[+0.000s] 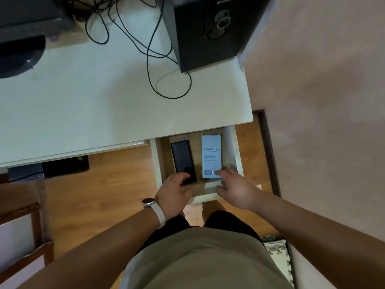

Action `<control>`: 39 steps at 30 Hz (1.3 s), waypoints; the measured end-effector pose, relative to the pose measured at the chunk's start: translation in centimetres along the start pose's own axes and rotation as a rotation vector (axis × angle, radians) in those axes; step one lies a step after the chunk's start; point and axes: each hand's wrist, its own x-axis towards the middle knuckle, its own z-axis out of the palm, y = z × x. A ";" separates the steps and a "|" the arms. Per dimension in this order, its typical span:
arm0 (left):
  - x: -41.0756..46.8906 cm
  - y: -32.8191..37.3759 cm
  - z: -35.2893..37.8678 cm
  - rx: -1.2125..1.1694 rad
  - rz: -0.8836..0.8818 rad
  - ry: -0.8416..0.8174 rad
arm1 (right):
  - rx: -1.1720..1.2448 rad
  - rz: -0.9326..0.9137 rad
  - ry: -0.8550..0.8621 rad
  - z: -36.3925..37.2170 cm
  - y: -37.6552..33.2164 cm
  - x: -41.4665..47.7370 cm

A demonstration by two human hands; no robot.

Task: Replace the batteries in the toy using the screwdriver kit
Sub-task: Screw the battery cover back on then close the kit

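An open white drawer (pixel 233 147) under the desk's front right corner holds a flat black case (pixel 182 157) on the left and a pale blue-white box (pixel 211 155) with a barcode on the right. My left hand (pixel 174 190), with a white watch on its wrist, reaches over the drawer front, its fingers curled on the near end of the black case. The fingers of my right hand (pixel 235 187) are spread and touch the near end of the box; that hand is blurred. No toy or batteries are in view.
The white desk (pixel 104 105) carries a black speaker (pixel 208 32) at the back right, loose black cables (pixel 150 49) and a dark monitor base (pixel 18 55) at the left. A wooden chair (pixel 27 217) stands at my left. The wall is close on the right.
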 end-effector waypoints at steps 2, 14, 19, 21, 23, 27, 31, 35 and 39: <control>-0.7 -0.7 -0.3 0.101 0.083 -0.034 | -0.047 -0.069 -0.010 0.0 0.1 -0.8; -1.4 -4.4 -0.7 0.630 0.454 -0.031 | -0.371 -0.351 0.024 -0.2 1.7 -1.3; -1.2 -4.5 -0.6 0.644 0.507 0.047 | -0.406 -0.367 0.060 -0.4 2.1 -0.8; -0.6 -4.3 -1.1 0.640 0.504 0.083 | -0.389 -0.356 0.126 -0.6 2.0 -0.2; 0.3 -4.0 -1.8 0.653 0.510 0.123 | -0.354 -0.342 0.177 -1.3 1.6 0.6; 2.1 -3.0 -3.6 0.680 0.531 0.219 | -0.384 -0.322 0.203 -3.1 0.4 2.2; 3.2 -2.1 -4.3 0.710 0.519 0.458 | -0.501 -0.306 0.401 -4.5 -0.6 3.2; 4.2 -1.5 -5.2 0.783 0.434 0.627 | -0.586 -0.279 0.572 -5.6 -1.6 4.3; 5.6 -1.1 -6.4 0.821 0.329 0.617 | -0.625 -0.255 0.646 -6.0 -2.6 5.2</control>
